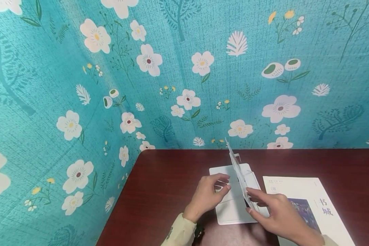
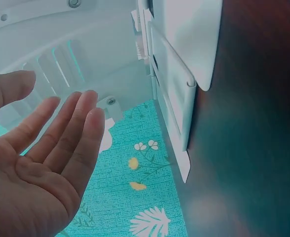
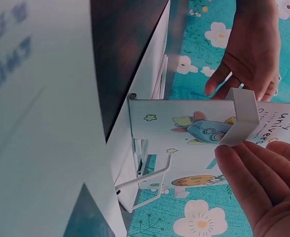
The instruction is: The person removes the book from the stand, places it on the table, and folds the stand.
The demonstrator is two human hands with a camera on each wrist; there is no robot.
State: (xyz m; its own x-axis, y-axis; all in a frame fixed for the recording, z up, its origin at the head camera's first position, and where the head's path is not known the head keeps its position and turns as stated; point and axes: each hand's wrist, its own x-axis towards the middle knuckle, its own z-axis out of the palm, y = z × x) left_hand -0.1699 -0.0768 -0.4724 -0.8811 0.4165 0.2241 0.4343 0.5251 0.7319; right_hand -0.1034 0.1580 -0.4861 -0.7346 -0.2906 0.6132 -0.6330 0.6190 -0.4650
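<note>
A white folding book stand (image 1: 233,210) lies on the table, with its thin panel (image 1: 238,172) tilted up. The right wrist view shows a cartoon print on the panel (image 3: 184,118), a bent white bracket (image 3: 244,116) and a wire prop (image 3: 144,185). Straight fingers of my right hand (image 1: 276,212) touch the panel's right side near the bracket. To the left of the panel, my left hand (image 1: 206,193) hovers over the flat part, fingers loosely bent and holding nothing. In the left wrist view its palm (image 2: 41,173) faces the panel's plain side (image 2: 100,64).
A white book (image 1: 313,188) with a dark picture lies right of the stand, partly under my right forearm. The dark red table (image 1: 163,184) meets a turquoise flowered cloth (image 1: 184,75) at its back and left edges.
</note>
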